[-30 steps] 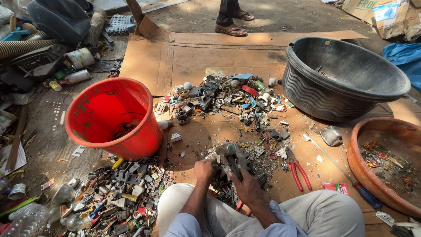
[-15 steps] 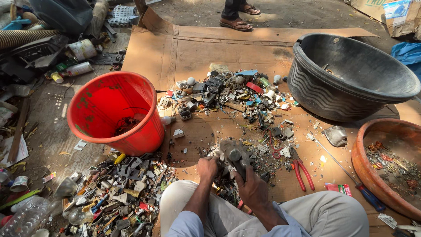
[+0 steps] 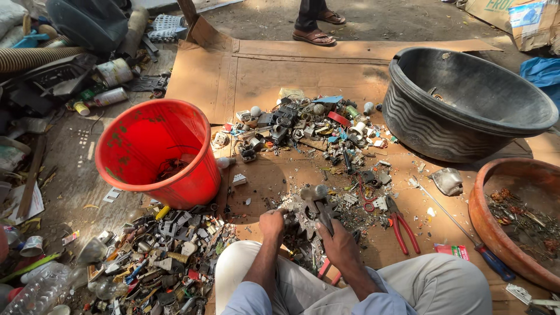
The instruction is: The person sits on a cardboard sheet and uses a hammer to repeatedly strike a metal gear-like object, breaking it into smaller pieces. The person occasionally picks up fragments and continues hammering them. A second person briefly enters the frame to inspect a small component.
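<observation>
I sit on a sheet of brown cardboard [image 3: 262,76] with my knees apart. My left hand [image 3: 272,222] is closed on a small dark piece at the edge of a heap of grey metal scrap [image 3: 303,210]. My right hand [image 3: 337,240] grips a dark metal tool [image 3: 321,205] whose rounded head points away from me over the same heap. A spread of mixed small parts [image 3: 309,128], plastic and metal in several colours, lies farther out on the cardboard.
A red bucket [image 3: 156,153] stands to my left, a large black tub [image 3: 466,102] at the far right, a terracotta bowl [image 3: 513,216] with scrap at the right edge. Red-handled pliers [image 3: 399,224] and a screwdriver [image 3: 466,236] lie right. Sorted scrap [image 3: 157,262] lies lower left. Another person's sandalled feet [image 3: 315,32] stand at the top.
Both hands stay at the scrap heap between my knees, working the tool slightly. The view has tilted down a little, so the standing person's feet sit closer to the top edge.
</observation>
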